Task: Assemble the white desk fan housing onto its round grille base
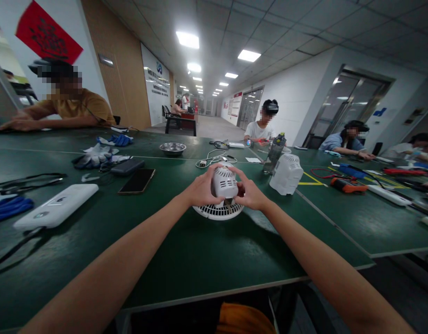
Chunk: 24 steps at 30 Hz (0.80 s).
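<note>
Between my two hands is a white slotted fan motor housing (225, 182), directly above a round white fan grille (216, 212) that lies on the green table. My left hand (204, 187) wraps the housing from the left, thumb low and fingers over the top. From the right, my right hand (250, 190) grips the same housing with bent fingers near its lower edge. Part of the grille is hidden behind the housing and my hands. Right of my hands, a second white slotted plastic part (286, 175) stands on the table.
A dark bottle (275, 153) stands behind the white part. To the left lie a phone (136, 181), a dark power bank (127, 167), gloves (95, 157) and a white device (57, 206). A metal bowl (172, 148) and white cable (214, 160) lie beyond. Other people sit around.
</note>
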Each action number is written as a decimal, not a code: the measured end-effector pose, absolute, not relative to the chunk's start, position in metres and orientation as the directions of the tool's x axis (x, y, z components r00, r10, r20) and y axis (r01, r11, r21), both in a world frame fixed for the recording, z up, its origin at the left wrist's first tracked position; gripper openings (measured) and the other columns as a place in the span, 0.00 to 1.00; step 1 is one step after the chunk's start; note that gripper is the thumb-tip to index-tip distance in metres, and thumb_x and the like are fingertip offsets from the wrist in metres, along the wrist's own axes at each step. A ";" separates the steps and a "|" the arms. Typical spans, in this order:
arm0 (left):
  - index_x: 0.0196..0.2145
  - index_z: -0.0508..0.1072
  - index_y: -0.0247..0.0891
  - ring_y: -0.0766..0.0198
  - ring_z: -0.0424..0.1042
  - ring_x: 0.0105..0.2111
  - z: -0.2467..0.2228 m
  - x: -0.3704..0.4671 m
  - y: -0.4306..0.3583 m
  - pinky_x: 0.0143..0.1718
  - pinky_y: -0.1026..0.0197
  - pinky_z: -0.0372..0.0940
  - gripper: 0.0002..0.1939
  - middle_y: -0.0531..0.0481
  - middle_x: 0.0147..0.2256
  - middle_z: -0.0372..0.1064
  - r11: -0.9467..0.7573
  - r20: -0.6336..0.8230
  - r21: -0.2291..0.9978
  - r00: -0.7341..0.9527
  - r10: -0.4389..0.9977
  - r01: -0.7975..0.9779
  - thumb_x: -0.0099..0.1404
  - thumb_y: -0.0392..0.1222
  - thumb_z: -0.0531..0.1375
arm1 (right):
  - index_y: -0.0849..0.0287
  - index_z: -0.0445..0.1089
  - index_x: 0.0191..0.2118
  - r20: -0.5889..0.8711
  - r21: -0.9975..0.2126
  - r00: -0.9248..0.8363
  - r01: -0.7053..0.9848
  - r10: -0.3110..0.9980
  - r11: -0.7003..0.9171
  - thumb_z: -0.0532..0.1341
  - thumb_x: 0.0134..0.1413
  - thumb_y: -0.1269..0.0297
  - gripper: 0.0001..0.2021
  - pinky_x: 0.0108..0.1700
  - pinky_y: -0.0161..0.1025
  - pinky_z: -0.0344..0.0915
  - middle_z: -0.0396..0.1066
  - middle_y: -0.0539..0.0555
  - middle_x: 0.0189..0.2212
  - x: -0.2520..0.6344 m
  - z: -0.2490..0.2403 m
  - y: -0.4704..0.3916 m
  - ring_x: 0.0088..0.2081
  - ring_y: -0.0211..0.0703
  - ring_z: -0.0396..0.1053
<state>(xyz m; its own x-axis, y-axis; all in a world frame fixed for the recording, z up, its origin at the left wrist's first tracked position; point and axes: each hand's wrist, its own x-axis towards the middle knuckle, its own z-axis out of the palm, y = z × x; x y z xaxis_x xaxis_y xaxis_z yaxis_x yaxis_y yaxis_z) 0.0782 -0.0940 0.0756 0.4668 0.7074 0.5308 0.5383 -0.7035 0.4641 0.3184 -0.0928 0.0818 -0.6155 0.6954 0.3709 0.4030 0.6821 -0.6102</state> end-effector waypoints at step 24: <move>0.67 0.44 0.42 0.37 0.66 0.56 0.073 0.070 -0.084 0.56 0.39 0.61 0.63 0.34 0.62 0.58 -0.716 0.486 0.448 0.527 0.697 0.535 0.41 0.60 0.72 | 0.53 0.47 0.66 0.459 -0.412 -0.553 0.561 0.695 0.718 0.69 0.46 0.44 0.47 0.42 0.48 0.70 0.73 0.56 0.42 0.310 0.084 -0.097 0.38 0.52 0.74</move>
